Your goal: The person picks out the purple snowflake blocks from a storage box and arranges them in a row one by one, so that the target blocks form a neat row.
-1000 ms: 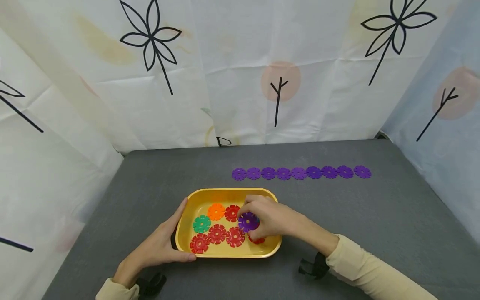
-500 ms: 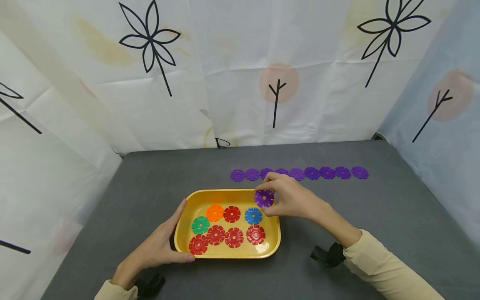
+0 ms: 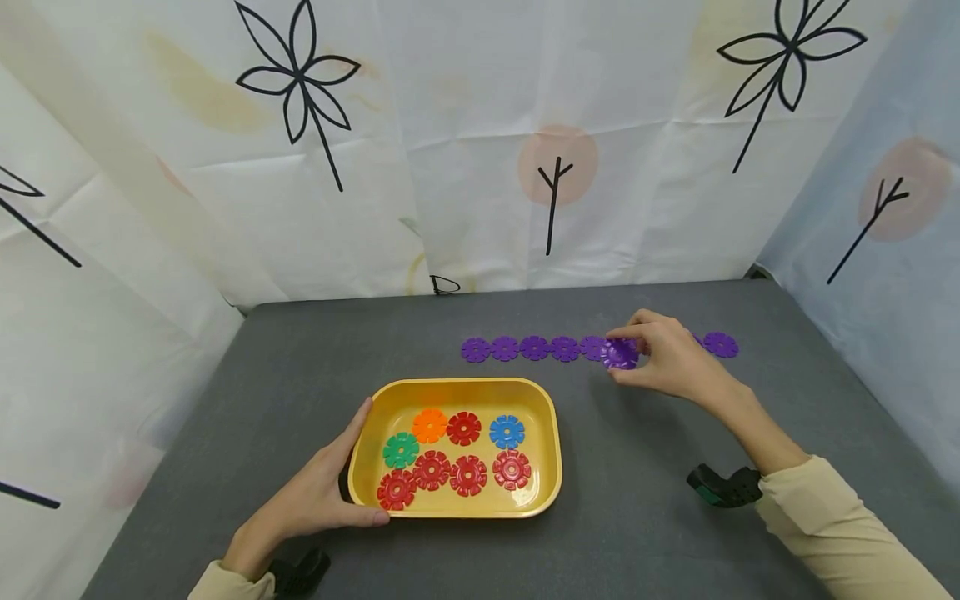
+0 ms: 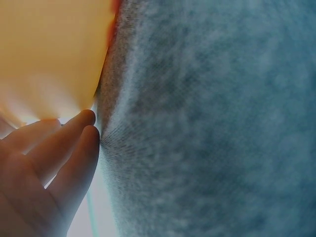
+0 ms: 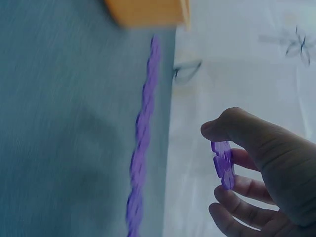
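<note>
My right hand (image 3: 671, 354) pinches a purple flower-shaped disc (image 3: 620, 354) between thumb and fingers. It is over the row of purple flower discs (image 3: 535, 347), hiding part of that row. In the right wrist view the pinched disc (image 5: 223, 165) appears edge-on, apart from the row. My left hand (image 3: 318, 492) rests against the left side of a yellow tray (image 3: 457, 507), fingers extended along the side wall and thumb at the front edge. In the left wrist view its fingertips (image 4: 89, 118) touch the tray wall. Inside the tray lie several red discs (image 3: 468, 475).
Also in the tray are an orange disc (image 3: 430, 426), a green disc (image 3: 401, 450) and a blue disc (image 3: 507, 432). The tray stands on a dark grey tabletop (image 3: 600, 533). White printed cloth (image 3: 465, 167) hangs behind the table and at both sides.
My right hand has lifted the purple disc out of the tray and carried it right and away from me, over the row. The left hand and tray stay put.
</note>
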The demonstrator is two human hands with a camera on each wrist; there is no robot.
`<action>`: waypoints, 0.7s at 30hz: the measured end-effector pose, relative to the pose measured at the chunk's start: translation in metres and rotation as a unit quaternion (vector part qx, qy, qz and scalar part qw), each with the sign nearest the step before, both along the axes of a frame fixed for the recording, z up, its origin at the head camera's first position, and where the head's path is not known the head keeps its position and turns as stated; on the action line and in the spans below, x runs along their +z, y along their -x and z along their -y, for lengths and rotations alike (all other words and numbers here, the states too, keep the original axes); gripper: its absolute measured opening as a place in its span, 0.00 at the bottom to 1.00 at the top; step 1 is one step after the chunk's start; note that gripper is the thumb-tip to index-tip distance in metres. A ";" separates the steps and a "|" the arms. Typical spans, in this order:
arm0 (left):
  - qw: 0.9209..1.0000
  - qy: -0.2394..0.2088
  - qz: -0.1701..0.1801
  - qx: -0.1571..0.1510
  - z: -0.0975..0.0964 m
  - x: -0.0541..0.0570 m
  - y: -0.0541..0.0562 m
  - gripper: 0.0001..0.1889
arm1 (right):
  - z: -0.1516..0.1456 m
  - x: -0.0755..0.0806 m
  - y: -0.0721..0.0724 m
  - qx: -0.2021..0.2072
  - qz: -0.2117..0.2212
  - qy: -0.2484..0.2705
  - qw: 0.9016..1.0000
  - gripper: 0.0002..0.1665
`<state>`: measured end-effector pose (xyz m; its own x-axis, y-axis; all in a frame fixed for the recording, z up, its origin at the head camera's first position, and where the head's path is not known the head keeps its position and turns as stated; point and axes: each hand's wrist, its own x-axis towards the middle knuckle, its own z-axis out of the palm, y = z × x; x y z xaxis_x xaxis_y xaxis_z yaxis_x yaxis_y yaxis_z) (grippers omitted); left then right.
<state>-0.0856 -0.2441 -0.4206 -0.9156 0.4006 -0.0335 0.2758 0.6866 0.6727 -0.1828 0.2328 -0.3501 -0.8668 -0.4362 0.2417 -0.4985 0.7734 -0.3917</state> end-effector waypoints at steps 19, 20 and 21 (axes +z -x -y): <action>1.000 0.007 0.004 0.008 -0.003 0.001 -0.001 0.72 | -0.122 -0.019 0.031 -0.133 0.022 -0.064 0.989 0.31; 1.000 0.009 0.002 0.009 -0.003 0.001 -0.001 0.72 | -0.128 -0.020 0.033 -0.142 0.027 -0.064 0.987 0.32; 1.000 0.012 0.000 0.011 -0.003 0.000 -0.001 0.72 | -0.134 -0.023 0.034 -0.149 0.030 -0.066 0.986 0.32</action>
